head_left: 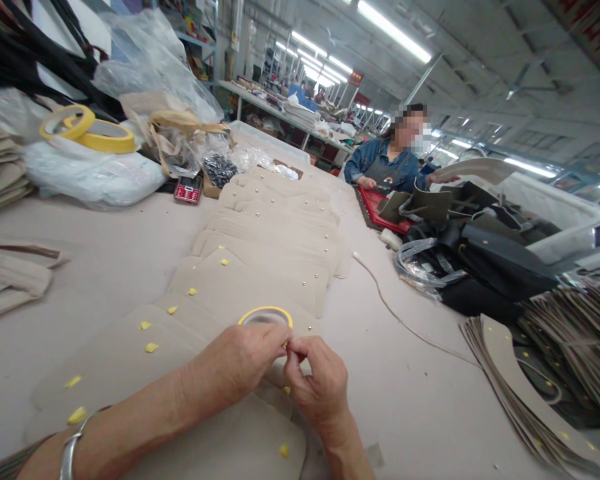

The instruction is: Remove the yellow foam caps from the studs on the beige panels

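Note:
My left hand is closed on a roll of yellow tape, whose rim shows above the fingers. My right hand pinches beside it, thumb and forefinger meeting the left fingertips at what looks like the tape's end, mostly hidden by the fingers. Under both hands lie overlapping beige flat panels, fanned out in a row away from me. Small yellow tape bits are stuck along the nearer panels. Small metal studs dot the panels farther up.
At the left are more yellow tape rolls on a plastic-wrapped bundle, and a red phone. A cord crosses the table at right, near black bags and stacked strips. A co-worker is across the table.

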`<move>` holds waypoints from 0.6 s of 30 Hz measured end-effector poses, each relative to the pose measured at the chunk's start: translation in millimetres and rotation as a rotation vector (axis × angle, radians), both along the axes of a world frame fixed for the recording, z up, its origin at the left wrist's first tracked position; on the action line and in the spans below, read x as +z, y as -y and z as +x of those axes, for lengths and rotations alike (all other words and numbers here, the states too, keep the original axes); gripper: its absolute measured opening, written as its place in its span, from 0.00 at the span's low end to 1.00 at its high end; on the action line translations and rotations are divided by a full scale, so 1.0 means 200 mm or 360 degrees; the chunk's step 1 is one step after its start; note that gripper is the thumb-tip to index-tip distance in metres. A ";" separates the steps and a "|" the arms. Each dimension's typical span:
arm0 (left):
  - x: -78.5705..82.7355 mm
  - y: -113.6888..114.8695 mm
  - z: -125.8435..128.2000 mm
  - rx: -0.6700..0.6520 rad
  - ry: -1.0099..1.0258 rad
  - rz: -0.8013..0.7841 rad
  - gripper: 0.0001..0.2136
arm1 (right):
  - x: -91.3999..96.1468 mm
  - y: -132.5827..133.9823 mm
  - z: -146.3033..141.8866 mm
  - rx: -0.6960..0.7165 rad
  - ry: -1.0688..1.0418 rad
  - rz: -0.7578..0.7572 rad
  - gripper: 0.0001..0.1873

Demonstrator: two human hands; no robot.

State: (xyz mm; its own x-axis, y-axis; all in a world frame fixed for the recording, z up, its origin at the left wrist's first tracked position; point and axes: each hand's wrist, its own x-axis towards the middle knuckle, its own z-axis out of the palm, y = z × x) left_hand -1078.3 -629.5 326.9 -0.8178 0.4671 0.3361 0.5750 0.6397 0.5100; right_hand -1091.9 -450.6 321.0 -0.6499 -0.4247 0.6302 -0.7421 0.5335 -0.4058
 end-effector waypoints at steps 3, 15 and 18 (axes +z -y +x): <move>0.02 0.00 -0.02 0.0039 0.0097 -0.0084 0.07 | -0.02 0.00 0.01 -0.0081 0.0027 -0.0054 0.09; 0.03 -0.08 -0.08 0.0071 -0.0425 -0.0281 0.07 | -0.05 -0.14 -0.18 -0.0511 0.1659 -0.0952 0.16; -0.04 -0.06 -0.11 0.0169 -0.0280 -0.0571 0.06 | -0.09 -0.22 -0.23 -0.0517 0.1741 -0.0822 0.21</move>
State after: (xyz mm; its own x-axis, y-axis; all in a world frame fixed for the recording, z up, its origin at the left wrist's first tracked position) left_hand -1101.1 -617.7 319.2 -0.8123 0.4964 0.3062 0.5549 0.8195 0.1435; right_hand -1138.3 -406.6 303.1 -0.9655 -0.0114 -0.2603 0.2512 0.2236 -0.9418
